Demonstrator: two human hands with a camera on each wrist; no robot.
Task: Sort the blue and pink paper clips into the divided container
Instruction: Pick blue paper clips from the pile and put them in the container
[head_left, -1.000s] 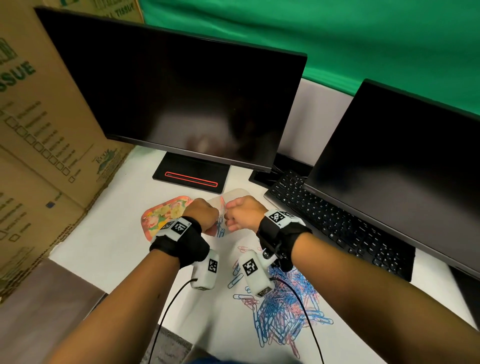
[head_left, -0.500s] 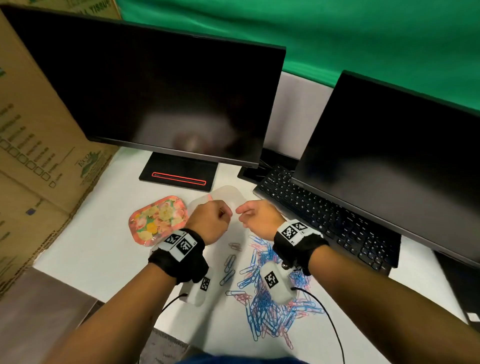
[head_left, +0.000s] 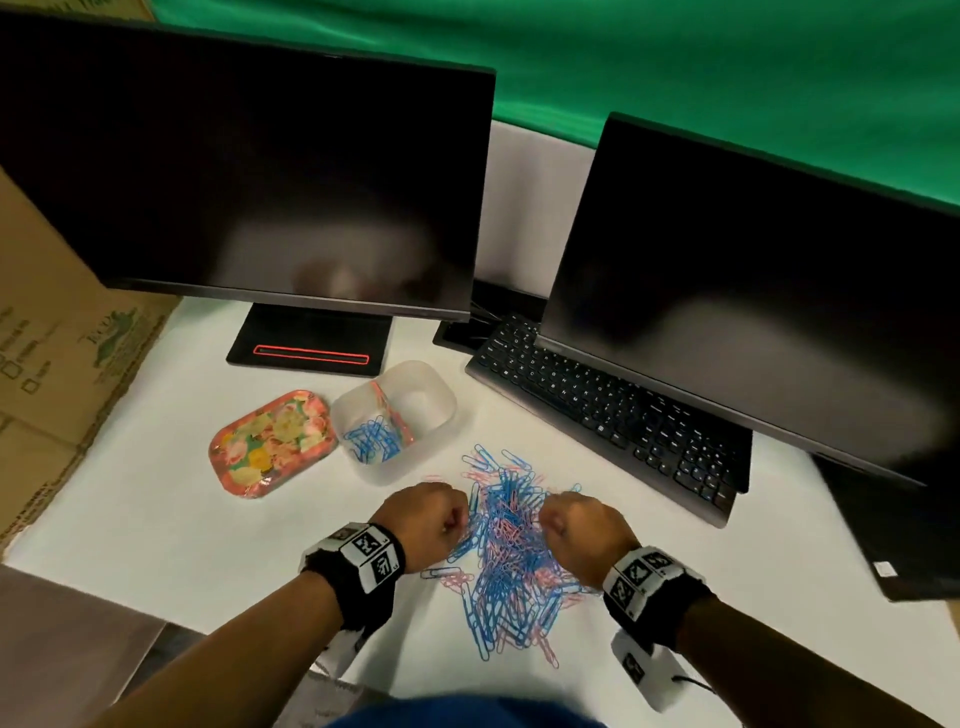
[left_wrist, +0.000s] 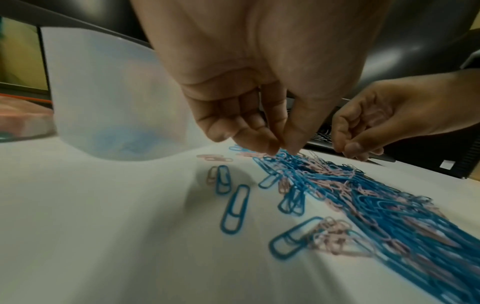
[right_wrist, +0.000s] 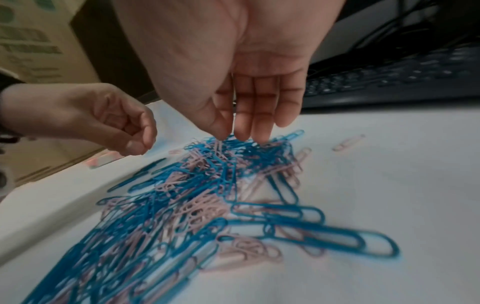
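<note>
Desk (head_left: 156, 519): open at left.
Clips (head_left: 511, 551): heaped between hands.
Left hand (head_left: 423, 519): fingertips pinched together at heap.
Right hand (head_left: 582, 530): fingers straight, touching heap.
Container (head_left: 441, 415): beyond.

Two monitors (head_left: 244, 171), one keyboard (head_left: 608, 415), one divided container (head_left: 400, 415), one floral lid (head_left: 272, 441), one heap of paper clips (head_left: 511, 551) (blue and pink, too tangled to count), two hands (head_left: 423, 519).

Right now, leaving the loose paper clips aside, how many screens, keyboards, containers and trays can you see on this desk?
Screens: 2
Keyboard: 1
Divided container: 1
Floral tray: 1
Total: 5
</note>
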